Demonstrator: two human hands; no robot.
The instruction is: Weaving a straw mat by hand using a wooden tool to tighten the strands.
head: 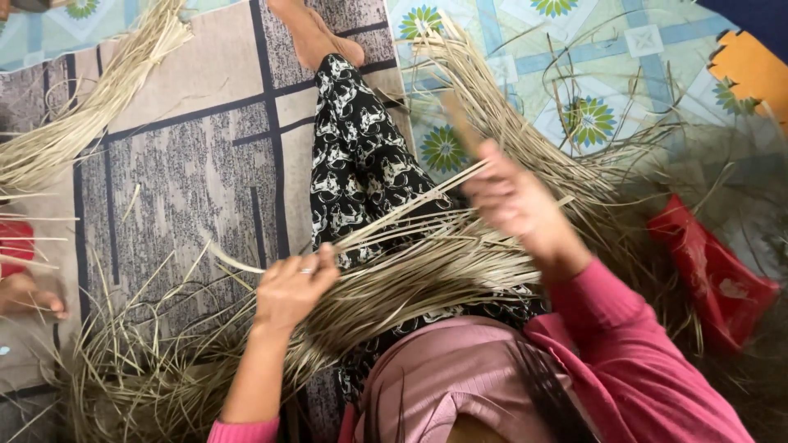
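Here both hands, left hand (289,287) and right hand (510,197), grip dried straw strips (427,271)

Grey-beige patterned rug (189,156) under my legs, black-and-white print trousers (361,164) on. Tiled floor mat (640,49) with blue-green flower motifs beyond. Red bag (710,267) at right, orange foam piece (751,70) top right corner.

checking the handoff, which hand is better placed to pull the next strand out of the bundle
Probably the right hand: it is raised, already pinching loose strands. The left hand is closed around the straw bundle on the lap.
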